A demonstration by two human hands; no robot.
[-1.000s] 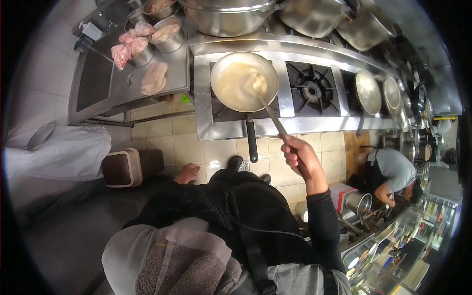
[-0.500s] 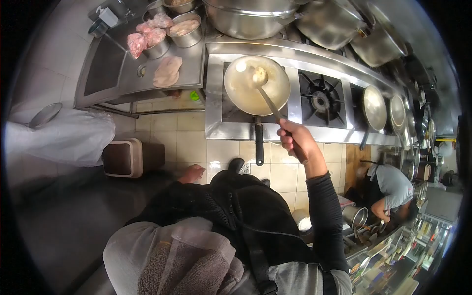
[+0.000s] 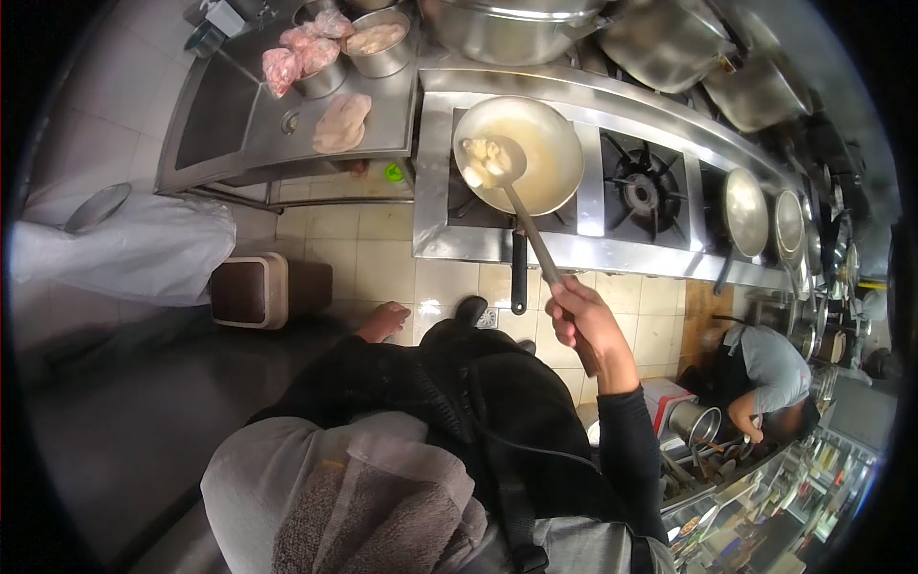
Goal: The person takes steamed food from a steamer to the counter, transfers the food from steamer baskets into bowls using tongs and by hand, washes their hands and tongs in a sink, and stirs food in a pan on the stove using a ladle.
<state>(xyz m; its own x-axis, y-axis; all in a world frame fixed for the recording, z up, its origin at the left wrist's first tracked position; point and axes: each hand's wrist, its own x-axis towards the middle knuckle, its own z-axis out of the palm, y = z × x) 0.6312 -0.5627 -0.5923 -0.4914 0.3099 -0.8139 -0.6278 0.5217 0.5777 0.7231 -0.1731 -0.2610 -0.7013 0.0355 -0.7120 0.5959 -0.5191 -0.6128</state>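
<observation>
My right hand is wrapped round the grey handle of a ladle. The ladle's bowl lies in a frying pan on the left burner, against several pale, wet pieces of food. A thin, shiny liquid coats the rest of the pan. Its black handle points toward me, with neither hand on it. My left hand hangs low beside my body above the tiled floor, fingers loosely apart and holding nothing.
Raw meat lies on the steel sink counter at left, near metal pots. Beside the pan is an unlit burner; more pans stand further right. Large pots line the back. A co-worker bends at lower right.
The ladle has moved left and toward me within the pan, and the food pieces now gather at its bowl. My right hand has come nearer my body. The whole view has shifted slightly.
</observation>
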